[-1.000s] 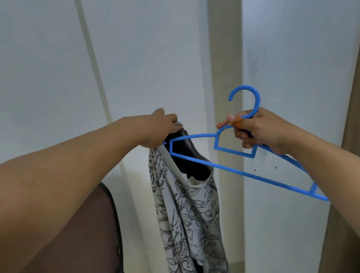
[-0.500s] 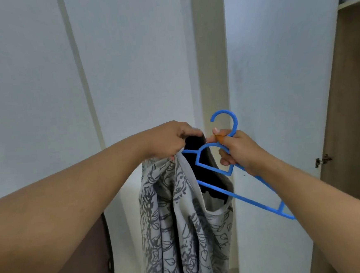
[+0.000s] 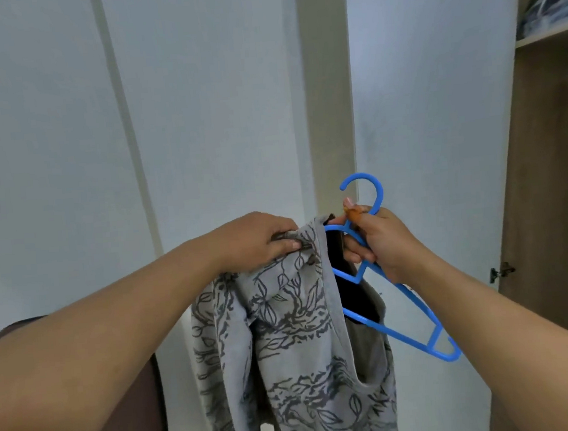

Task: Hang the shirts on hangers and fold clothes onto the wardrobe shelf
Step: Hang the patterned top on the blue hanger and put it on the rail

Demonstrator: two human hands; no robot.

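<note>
Hanging is half done: the left hand (image 3: pixel 261 242) grips the leaf-print shirt's (image 3: pixel 296 343) shoulder, the right hand (image 3: pixel 378 245) clasps the blue hanger (image 3: pixel 401 304), one arm inside the neckline, the other still bare.

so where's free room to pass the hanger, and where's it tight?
Free: the open air to the right of the blue hanger, up to the wardrobe side panel, and the space above both hands. Tight: the neckline of the patterned shirt, bunched under the left hand, with the right hand close beside it.
</note>
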